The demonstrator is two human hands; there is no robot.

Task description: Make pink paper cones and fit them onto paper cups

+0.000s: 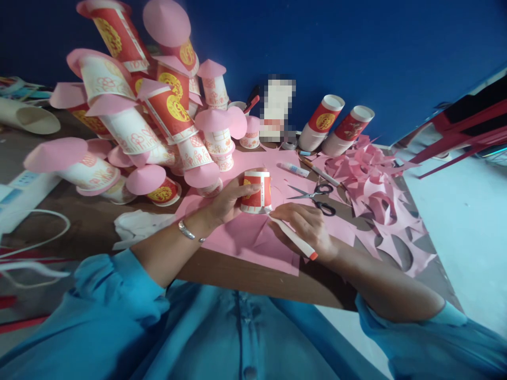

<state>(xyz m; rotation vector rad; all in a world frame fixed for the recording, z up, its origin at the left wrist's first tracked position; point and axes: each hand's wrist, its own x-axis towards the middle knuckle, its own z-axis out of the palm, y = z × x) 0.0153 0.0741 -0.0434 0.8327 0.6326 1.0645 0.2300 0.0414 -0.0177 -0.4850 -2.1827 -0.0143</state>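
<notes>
My left hand (233,198) is wrapped around a red and white paper cup (256,195), its thumb lying across the cup's side. A white marker (295,237) with an orange end is gripped in my right hand (303,224). The marker's tip is at the cup's lower white band; I cannot tell whether it touches. Pink paper sheets (253,253) lie beneath both hands. Just beyond my right hand rest open scissors (312,195) with black handles and a glue tube (293,169).
Many cups with pink cone tops (122,126) are heaped at the left. Two cup stacks (320,124) lean against the blue wall. Pink paper offcuts (368,184) cover the table's right side. Crumpled white paper (140,227) lies by my left forearm. Another pen (322,172) lies near the scissors.
</notes>
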